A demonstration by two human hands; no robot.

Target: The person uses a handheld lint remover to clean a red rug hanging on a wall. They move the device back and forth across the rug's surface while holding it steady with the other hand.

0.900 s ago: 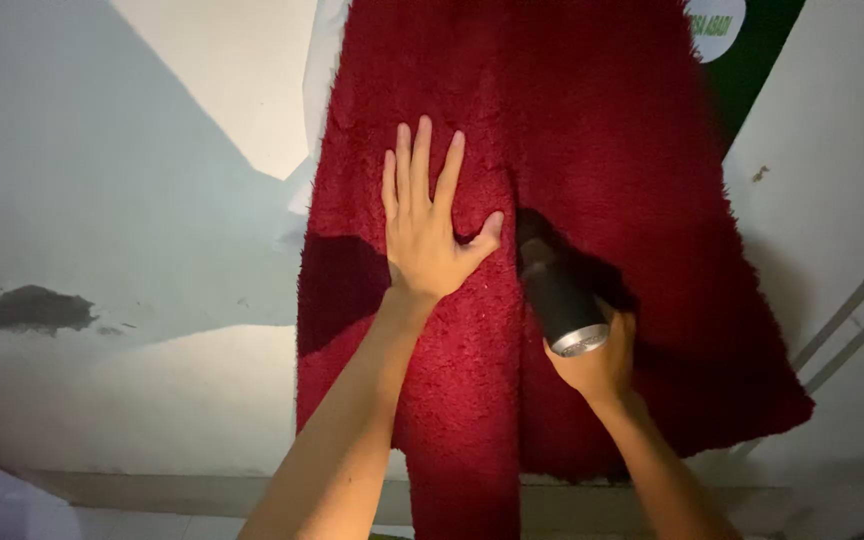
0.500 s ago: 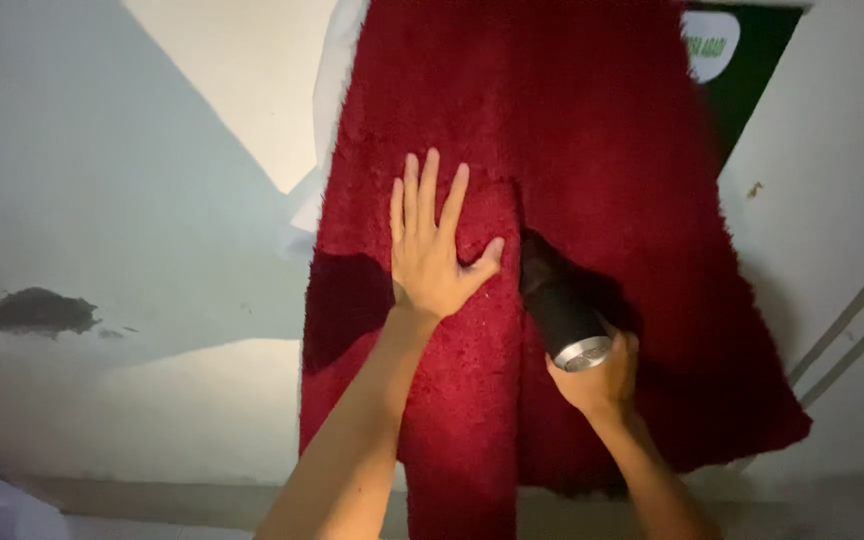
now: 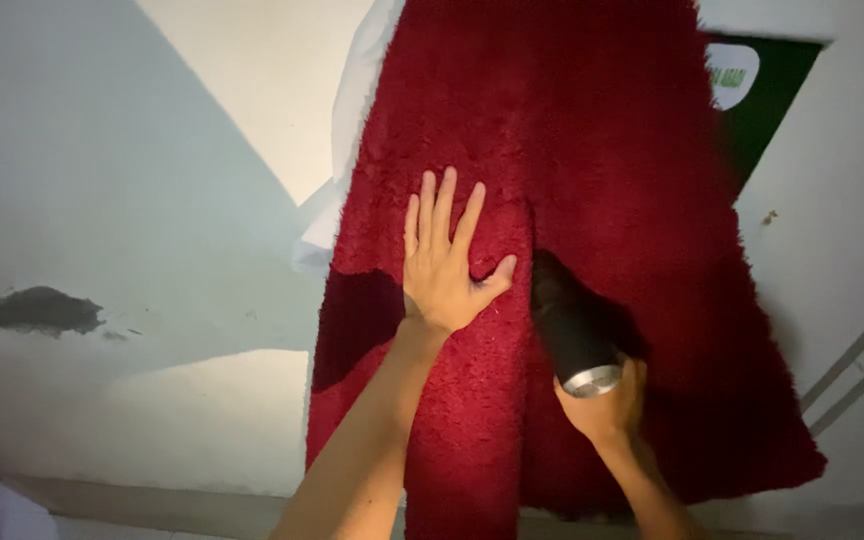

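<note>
A shaggy red rug point(image 3: 592, 160) hangs down in front of a pale wall. My left hand point(image 3: 444, 262) lies flat on it, fingers spread and pointing up, pressing the pile. To its right my right hand point(image 3: 604, 402) grips a dark cylindrical tool point(image 3: 572, 330) with a silver end cap. The tool's far end is pushed into the red pile and is partly hidden there.
A white cloth point(image 3: 347, 140) shows along the rug's left edge. The wall point(image 3: 102, 200) has a dark patch of peeled paint point(image 3: 22, 310) at the left. A green panel with a white label point(image 3: 757, 90) sits behind the rug at upper right.
Both hands have shifted slightly to the right across the rug, keeping the same pose. The tool stays pressed into the pile.
</note>
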